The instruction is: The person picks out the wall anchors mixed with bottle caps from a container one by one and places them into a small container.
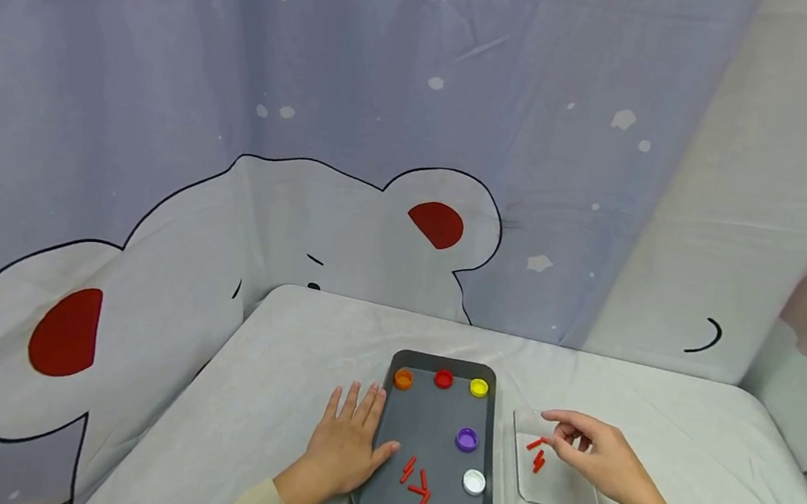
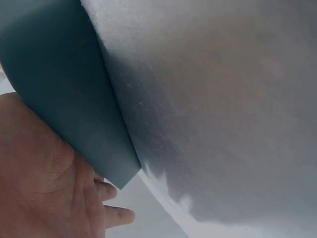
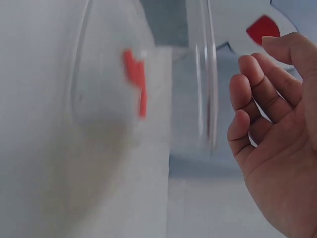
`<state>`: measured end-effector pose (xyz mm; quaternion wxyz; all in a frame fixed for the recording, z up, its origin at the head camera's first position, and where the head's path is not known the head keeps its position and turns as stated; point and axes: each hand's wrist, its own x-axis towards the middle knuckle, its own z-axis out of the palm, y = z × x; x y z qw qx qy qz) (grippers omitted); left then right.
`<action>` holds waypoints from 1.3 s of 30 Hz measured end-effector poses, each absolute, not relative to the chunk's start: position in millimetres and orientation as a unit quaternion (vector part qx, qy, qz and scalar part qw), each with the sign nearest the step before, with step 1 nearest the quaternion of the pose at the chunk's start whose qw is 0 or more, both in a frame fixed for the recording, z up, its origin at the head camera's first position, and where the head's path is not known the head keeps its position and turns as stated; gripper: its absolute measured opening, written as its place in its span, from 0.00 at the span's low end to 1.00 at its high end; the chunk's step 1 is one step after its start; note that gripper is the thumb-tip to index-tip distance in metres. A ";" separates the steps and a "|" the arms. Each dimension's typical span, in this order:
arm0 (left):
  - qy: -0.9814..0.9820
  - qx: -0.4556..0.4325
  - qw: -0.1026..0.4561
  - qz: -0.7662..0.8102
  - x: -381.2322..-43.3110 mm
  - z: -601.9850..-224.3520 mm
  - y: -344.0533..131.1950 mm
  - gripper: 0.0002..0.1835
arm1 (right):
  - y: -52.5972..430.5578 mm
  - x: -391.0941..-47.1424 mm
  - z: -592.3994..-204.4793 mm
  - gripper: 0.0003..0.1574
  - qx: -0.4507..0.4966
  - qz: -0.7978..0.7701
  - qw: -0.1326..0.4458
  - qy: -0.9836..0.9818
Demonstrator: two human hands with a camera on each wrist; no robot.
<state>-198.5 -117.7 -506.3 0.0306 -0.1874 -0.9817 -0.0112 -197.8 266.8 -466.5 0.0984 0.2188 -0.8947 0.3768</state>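
The head view shows a grey tray (image 1: 428, 419) at lower centre, with an orange cup (image 1: 403, 379), a red cup (image 1: 444, 379) and a yellow cup (image 1: 479, 387) along its top, a purple cup (image 1: 467, 440) and a white cup (image 1: 473, 483) down its right side, and short red sticks (image 1: 424, 500) at its bottom. The left hand (image 1: 343, 451) lies flat, fingers spread, at the tray's left rim; only the left wrist view reveals its palm beside the tray's outer wall. At lower right, the right hand (image 1: 596, 456) is over a clear box (image 1: 566, 495) holding more red sticks (image 1: 539, 465). The right wrist view shows its fingers loosely bent, thumb apart, nothing gripped, and the box's transparent wall. Cropped black letters, apparently ending "ISS", cross the upper left of the printed curtain (image 1: 367, 54).
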 end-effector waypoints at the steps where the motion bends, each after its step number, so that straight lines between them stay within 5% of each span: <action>1: -0.982 -0.187 0.030 -0.011 -199.1 -507.5 -117.9 0.44 | 261.7 -199.0 -466.6 0.15 0.225 0.378 0.094 -0.893; 39: -0.983 -0.179 0.026 0.010 -198.4 -507.5 -117.7 0.44 | 145.2 -211.0 -486.2 0.18 0.348 0.391 -0.081 -0.848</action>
